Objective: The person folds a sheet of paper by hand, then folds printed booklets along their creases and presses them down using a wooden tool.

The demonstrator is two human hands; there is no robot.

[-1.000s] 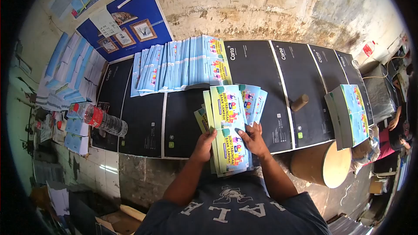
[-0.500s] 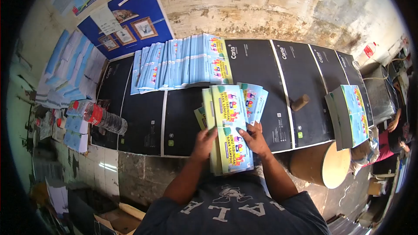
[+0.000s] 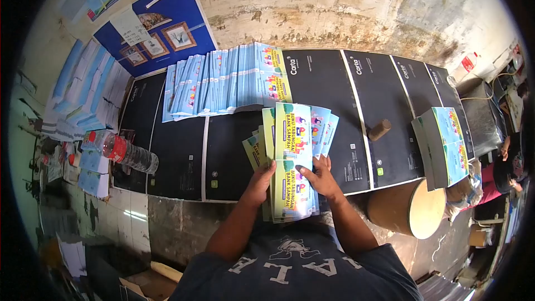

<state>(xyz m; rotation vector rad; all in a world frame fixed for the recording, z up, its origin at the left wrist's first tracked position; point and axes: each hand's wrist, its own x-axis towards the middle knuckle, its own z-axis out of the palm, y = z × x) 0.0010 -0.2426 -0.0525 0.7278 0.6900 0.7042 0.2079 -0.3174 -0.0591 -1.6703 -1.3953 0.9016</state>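
Observation:
A fanned bundle of printed booklets [image 3: 293,139], blue and yellow with "Buku Tabungan Bank Sampah" on the covers, is between my hands at the table's front edge. My left hand [image 3: 261,183] grips its left side, and my right hand [image 3: 321,178] grips the right, thumb lying on the top cover. Lower booklets stick out on both sides. Behind them, a long overlapping row of the same booklets [image 3: 223,81] lies on the black table top [image 3: 320,78]. To the right stands a tall stack of booklets [image 3: 448,139].
A short wooden cylinder [image 3: 379,130] stands right of the bundle. On the left are a plastic bottle [image 3: 131,155] lying down and tall paper stacks [image 3: 89,89]. A round drum [image 3: 407,209] sits under the right front edge. Another person [image 3: 504,175] is at far right.
The bundle is fanned wider, with more booklets showing at its left and right. Both hands still grip it. The whole view has shifted slightly.

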